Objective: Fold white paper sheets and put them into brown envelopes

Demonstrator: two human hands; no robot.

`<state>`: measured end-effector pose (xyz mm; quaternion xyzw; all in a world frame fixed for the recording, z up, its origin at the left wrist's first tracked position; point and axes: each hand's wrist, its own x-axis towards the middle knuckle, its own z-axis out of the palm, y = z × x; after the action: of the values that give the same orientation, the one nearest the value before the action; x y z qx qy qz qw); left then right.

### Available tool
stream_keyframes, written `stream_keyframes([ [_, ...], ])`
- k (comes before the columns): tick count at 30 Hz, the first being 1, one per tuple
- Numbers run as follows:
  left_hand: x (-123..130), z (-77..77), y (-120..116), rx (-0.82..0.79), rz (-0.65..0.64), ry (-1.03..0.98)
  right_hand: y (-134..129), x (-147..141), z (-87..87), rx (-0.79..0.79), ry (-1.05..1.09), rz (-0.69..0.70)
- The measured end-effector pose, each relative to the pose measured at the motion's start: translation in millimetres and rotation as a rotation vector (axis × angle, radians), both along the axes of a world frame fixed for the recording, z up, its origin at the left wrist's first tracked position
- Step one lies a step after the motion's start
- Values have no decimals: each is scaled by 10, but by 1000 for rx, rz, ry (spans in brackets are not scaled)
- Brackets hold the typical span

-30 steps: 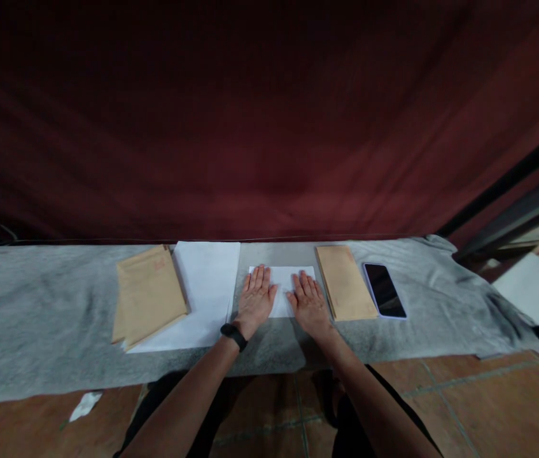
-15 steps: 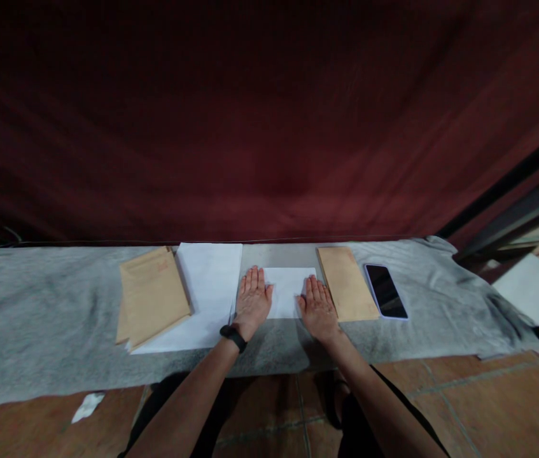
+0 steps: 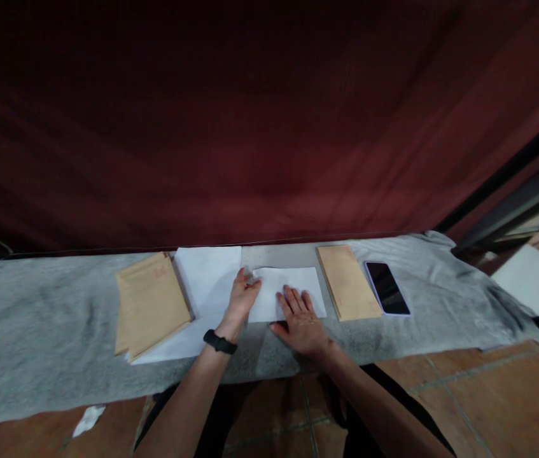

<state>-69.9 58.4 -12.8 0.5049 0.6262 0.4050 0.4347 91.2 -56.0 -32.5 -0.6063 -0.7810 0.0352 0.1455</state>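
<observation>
The middle sheet (image 3: 295, 277) is laid on a cloth (image 3: 49, 324). To its left, the paper stack (image 3: 209, 277) is placed, and farther left the loose envelopes (image 3: 154, 302) are set, partly resting on that stack. To the sheet's right, the envelope pile (image 3: 349, 283) is set, with the phone (image 3: 387, 288) placed just beyond. Behind the sheet, a curtain (image 3: 259, 140) is hung. Before it and well to its left, a scrap (image 3: 88, 420) is seen on the floor (image 3: 479, 401).

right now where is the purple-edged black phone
In the head view, the purple-edged black phone lies on the right, just beside the flat brown paper envelopes.
</observation>
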Motion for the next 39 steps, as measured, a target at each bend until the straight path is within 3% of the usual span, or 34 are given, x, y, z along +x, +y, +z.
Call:
stream_keyframes([
  [11,-77,311,8,-269,-10,-326,22,-46,68,-20,19,-36],
  [16,-35,415,7,-271,-33,-486,89,-67,123,-13,50,-79],
  [22,45,456,-26,-253,-69,-695,97,-108,235,-12,129,24],
  [25,62,467,-29,-258,-79,-731,101,-129,255,-9,222,0],
  [27,66,473,-28,-263,-107,-781,149,-89,287,-21,387,-49],
  [29,69,468,-33,-266,-109,-809,233,1,358,-27,688,-107],
  [32,92,429,-64,-288,-43,-732,371,175,517,57,1366,-280],
  [35,159,377,-121,-363,-49,-696,450,304,652,64,1926,-296],
  [39,242,347,-182,-384,-171,-806,469,346,661,16,2213,-310],
])
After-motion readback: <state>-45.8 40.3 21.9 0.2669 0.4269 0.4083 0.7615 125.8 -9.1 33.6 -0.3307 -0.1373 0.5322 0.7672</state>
